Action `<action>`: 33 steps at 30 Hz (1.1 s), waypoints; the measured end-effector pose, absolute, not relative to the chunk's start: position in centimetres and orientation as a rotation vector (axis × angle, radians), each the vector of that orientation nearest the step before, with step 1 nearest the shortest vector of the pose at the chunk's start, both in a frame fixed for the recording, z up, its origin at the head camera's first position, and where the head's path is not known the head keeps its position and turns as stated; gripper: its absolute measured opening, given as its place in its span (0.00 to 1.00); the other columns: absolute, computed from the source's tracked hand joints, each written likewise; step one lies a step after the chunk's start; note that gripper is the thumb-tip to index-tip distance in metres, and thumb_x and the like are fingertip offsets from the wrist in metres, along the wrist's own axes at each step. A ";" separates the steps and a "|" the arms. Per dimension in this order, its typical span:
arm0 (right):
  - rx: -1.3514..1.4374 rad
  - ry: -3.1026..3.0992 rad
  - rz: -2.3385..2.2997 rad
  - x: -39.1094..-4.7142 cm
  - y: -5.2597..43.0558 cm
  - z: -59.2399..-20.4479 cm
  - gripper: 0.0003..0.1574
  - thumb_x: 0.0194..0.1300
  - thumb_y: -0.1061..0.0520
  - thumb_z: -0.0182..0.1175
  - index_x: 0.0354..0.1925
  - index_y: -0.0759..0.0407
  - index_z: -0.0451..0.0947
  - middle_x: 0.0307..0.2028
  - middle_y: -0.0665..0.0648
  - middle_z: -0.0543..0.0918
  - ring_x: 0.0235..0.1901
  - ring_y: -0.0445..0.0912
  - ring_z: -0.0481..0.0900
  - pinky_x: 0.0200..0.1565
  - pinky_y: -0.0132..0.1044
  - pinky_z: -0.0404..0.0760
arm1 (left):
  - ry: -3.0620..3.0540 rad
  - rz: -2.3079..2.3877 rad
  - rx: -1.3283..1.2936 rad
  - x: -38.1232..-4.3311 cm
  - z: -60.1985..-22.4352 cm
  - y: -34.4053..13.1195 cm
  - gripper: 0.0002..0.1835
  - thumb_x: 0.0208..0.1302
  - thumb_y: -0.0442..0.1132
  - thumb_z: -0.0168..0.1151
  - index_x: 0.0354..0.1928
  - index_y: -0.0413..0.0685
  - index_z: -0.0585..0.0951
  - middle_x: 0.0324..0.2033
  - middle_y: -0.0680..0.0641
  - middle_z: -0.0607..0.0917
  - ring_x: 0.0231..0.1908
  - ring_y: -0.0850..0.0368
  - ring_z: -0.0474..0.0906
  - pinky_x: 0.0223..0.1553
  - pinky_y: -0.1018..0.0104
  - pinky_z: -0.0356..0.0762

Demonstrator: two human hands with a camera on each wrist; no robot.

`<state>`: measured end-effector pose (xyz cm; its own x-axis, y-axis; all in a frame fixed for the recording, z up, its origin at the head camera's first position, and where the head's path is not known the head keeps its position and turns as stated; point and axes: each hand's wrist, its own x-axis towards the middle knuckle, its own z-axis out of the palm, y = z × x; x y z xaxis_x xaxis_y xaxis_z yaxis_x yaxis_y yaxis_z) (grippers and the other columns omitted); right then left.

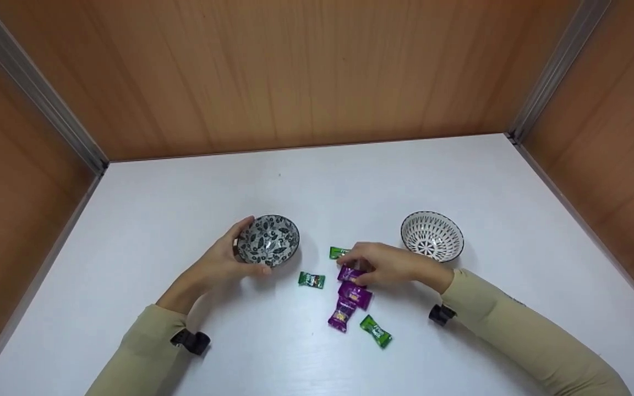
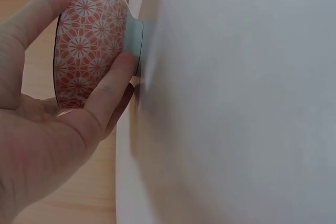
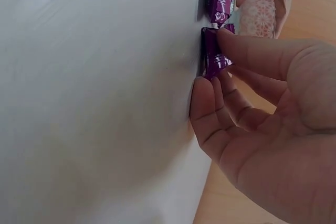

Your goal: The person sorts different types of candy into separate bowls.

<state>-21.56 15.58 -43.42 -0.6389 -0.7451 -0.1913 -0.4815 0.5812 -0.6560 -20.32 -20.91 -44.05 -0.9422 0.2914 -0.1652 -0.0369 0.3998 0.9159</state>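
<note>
The left hand (image 1: 219, 264) curves thumb and fingers round the leaf-patterned bowl (image 1: 268, 240), gripping it left of the candies; whether its foot touches the table is unclear. The right hand (image 1: 386, 263) is nearly closed, thumb and curled fingers pinching a purple wrapped candy (image 1: 350, 274) at table level. Two more purple candies (image 1: 355, 295) trail toward the person, with three green candies (image 1: 376, 331) around them, one partly behind the right fingers. A dash-patterned bowl (image 1: 432, 236) stands upright just beyond the right wrist. All this sits on a smooth white table (image 1: 185, 181), faintly glossy, softly shadowed beneath the arms. Wood-grain panels (image 1: 306, 71) rise at the back and both sides, joined at the corners by grey metal posts (image 1: 559, 71). The gripped bowl is dark-rimmed, grey-white inside with black leaves, and red with white flowers outside, above a pale blue-green foot; the pinched wrapper is shiny.
</note>
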 end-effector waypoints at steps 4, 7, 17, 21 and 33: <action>-0.967 2.378 -0.773 -21.5 15.6 -43.4 0.29 0.67 0.62 0.66 0.66 0.55 0.77 0.42 0.49 0.78 0.41 0.44 0.75 0.45 0.40 0.80 | 2.362 1.557 0.206 -20.3 -44.0 -20.9 0.69 0.40 0.46 0.86 0.81 0.58 0.50 0.79 0.43 0.51 0.74 0.37 0.53 0.73 0.41 0.51; -0.957 2.377 -0.780 -21.4 15.6 -43.3 0.28 0.67 0.62 0.66 0.65 0.55 0.77 0.43 0.48 0.78 0.42 0.44 0.76 0.47 0.41 0.80 | 2.360 1.565 0.202 -20.3 -44.1 -20.9 0.69 0.40 0.45 0.87 0.81 0.58 0.50 0.79 0.44 0.51 0.74 0.37 0.53 0.73 0.41 0.51; -0.987 2.317 -0.864 -21.3 15.6 -43.2 0.22 0.65 0.66 0.66 0.56 0.56 0.77 0.48 0.53 0.82 0.48 0.47 0.81 0.55 0.42 0.80 | 2.325 1.592 0.211 -20.4 -44.1 -20.8 0.67 0.42 0.43 0.86 0.81 0.58 0.51 0.78 0.43 0.52 0.71 0.35 0.60 0.72 0.42 0.57; -0.998 2.297 -0.880 -21.5 15.7 -43.2 0.20 0.66 0.66 0.66 0.54 0.56 0.77 0.48 0.54 0.82 0.48 0.48 0.82 0.55 0.41 0.81 | 2.317 1.596 0.207 -20.4 -44.0 -21.0 0.67 0.41 0.43 0.86 0.81 0.58 0.51 0.78 0.42 0.52 0.70 0.35 0.61 0.71 0.43 0.58; -1.021 2.275 -0.920 -21.7 15.3 -42.4 0.21 0.67 0.66 0.65 0.57 0.61 0.77 0.46 0.53 0.84 0.46 0.47 0.83 0.51 0.38 0.83 | 2.307 1.593 0.217 -20.6 -44.0 -20.9 0.68 0.41 0.42 0.86 0.81 0.56 0.50 0.77 0.42 0.52 0.71 0.34 0.60 0.71 0.43 0.58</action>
